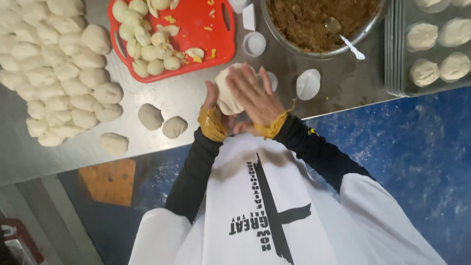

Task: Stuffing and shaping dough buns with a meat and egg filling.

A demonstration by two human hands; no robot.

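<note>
1. Pressing a lump of dough [228, 93] between them, the two hands met over the near edge of the table [186, 98]. The right hand [255, 98] lay flat and open on top of the dough, fingers spread. The left hand [216, 105] cupped it from below and the side.
2. The dough looked soft, pale and round. Both wrists had brown tape around them, above black sleeves.
3. Three small dough balls [150, 117] sat loose on the table just left of the hands. Farther left was a big heap of dough balls [54, 68], smooth and lumpy.
4. A red plastic tray [206, 34] behind the hands held small pale round pieces with yellow bits.
5. White paper cups [308, 83] with ruffled sides stood near the hands.
6. A metal bowl [274, 29] held brown crumbly filling with a spoon [343, 37] in it.
7. A metal baking tray [397, 59] on the right held more round dough pieces.
8. The table was shiny grey metal. The floor [417, 147] was blue with white specks.
</note>
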